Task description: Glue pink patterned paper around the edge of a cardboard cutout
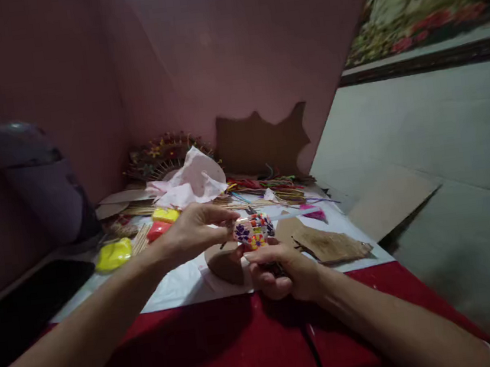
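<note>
In front of me my right hand (287, 270) is closed around the dark handle of a small glue gun (255, 231) with a bright flower pattern. A pale glue stick (296, 213) sticks out to the right behind it, and a black cord (312, 348) hangs below the hand. My left hand (199, 231) is pinched at the gun's left end. A small dark bit shows under its fingers, too small to name. Below the hands lies a round brown cardboard piece (226, 264) on the white sheet (177, 287).
Yellow (114, 255) and red packets (158, 230) lie left, near a dark flat panel (36, 304). Crumpled pink-white paper (195, 180), sticks (267, 186) and a pin-studded fan shape (165, 154) are behind. Torn cardboard (333, 243) lies right; red cloth (194, 350) covers the front.
</note>
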`<state>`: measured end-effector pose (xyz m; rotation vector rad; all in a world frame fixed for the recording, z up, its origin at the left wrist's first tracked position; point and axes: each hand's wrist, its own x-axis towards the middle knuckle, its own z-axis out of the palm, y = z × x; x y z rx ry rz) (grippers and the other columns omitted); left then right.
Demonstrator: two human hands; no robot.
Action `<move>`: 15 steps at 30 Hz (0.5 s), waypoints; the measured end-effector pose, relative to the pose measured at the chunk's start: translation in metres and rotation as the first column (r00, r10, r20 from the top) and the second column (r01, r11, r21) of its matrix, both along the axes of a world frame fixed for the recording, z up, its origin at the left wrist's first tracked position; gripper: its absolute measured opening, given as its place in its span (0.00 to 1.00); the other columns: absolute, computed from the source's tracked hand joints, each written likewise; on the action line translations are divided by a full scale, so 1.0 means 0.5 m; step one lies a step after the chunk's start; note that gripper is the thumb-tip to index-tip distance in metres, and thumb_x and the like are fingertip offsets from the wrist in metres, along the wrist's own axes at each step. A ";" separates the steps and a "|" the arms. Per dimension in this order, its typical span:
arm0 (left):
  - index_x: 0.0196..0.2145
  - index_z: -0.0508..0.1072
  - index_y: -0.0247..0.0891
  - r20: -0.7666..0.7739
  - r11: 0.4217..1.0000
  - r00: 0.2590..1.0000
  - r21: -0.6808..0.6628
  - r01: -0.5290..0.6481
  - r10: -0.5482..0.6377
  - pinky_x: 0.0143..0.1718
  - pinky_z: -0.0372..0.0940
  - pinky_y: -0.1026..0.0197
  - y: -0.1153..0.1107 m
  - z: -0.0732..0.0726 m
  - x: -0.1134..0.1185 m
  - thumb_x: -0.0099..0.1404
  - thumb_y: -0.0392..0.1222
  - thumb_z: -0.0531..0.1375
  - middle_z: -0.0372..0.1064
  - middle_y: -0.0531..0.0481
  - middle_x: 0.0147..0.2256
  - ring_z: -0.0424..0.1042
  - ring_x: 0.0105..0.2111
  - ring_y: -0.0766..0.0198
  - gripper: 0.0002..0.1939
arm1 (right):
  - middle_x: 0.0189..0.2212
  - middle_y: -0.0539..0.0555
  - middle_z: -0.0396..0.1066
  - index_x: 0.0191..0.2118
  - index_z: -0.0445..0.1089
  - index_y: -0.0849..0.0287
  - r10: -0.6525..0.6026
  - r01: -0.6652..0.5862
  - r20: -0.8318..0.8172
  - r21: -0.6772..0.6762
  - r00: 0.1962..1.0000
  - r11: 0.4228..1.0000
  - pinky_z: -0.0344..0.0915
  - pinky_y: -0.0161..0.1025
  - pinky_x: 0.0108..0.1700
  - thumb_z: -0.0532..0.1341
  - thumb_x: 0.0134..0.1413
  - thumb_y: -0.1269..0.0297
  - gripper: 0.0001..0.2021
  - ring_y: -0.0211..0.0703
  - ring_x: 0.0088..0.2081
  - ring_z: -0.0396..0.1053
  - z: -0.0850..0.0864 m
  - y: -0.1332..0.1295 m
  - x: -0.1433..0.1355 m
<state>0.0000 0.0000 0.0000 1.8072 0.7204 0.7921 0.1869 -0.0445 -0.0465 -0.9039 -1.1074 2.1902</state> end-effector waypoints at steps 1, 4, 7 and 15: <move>0.36 0.78 0.36 0.000 1.000 1.000 0.006 -0.015 0.015 0.43 0.62 0.57 -0.001 -0.003 -0.001 0.54 0.36 0.63 0.76 0.49 0.36 0.70 0.41 0.58 0.10 | 0.10 0.42 0.58 0.21 0.61 0.61 -0.005 0.005 -0.009 0.007 1.000 1.000 0.36 0.26 0.11 0.64 0.40 0.60 0.13 0.23 0.09 0.41 0.001 0.000 0.001; 0.39 0.77 0.35 0.014 0.998 0.998 -0.002 -0.058 0.058 0.42 0.63 0.57 -0.004 -0.008 0.000 0.52 0.38 0.65 0.76 0.48 0.38 0.71 0.39 0.59 0.15 | 0.10 0.42 0.59 0.30 0.65 0.61 -0.022 0.022 -0.022 0.028 1.000 0.999 0.36 0.25 0.11 0.63 0.42 0.61 0.10 0.24 0.09 0.40 0.001 -0.002 0.001; 0.38 0.77 0.33 0.048 0.994 0.993 -0.047 -0.103 0.106 0.40 0.63 0.58 -0.007 -0.007 0.003 0.49 0.38 0.66 0.76 0.46 0.36 0.71 0.36 0.60 0.16 | 0.11 0.41 0.60 0.34 0.65 0.61 -0.039 0.040 -0.010 0.047 0.999 0.998 0.36 0.25 0.12 0.63 0.44 0.62 0.11 0.24 0.09 0.41 -0.001 -0.002 0.000; 0.37 0.78 0.34 0.098 0.973 0.986 -0.204 -0.110 0.132 0.42 0.63 0.56 -0.013 -0.001 0.005 0.49 0.34 0.65 0.77 0.46 0.36 0.72 0.36 0.60 0.15 | 0.10 0.42 0.60 0.33 0.66 0.61 -0.035 0.036 -0.041 0.038 0.999 0.999 0.37 0.26 0.11 0.62 0.44 0.63 0.09 0.25 0.09 0.40 -0.005 0.003 0.000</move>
